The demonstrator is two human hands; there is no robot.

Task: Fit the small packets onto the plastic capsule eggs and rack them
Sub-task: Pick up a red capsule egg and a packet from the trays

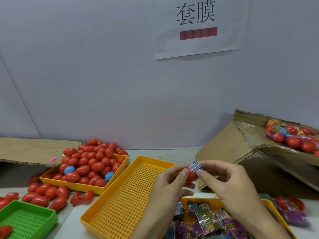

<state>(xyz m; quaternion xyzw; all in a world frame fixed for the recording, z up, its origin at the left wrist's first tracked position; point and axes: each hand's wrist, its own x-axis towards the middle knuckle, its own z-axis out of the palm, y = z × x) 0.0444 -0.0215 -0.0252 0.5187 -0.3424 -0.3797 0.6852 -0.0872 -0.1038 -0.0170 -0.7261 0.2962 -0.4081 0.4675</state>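
Above yellow rack (131, 192) | red egg (191, 176) tilted, packet (196, 165) end up-right | both hands' fingers (201, 173) pinch

Take the perforated rack tray (120, 200) as your reference. The egg tray (72, 184) sits behind it to your left. The packet tray (269, 204) lies to its right. The tilted carton (229, 144) stands behind it to your right.

The hands (172, 183) hide most of the egg (192, 176). The packet tray (269, 204) and green tray (31, 219) run off the bottom edge.
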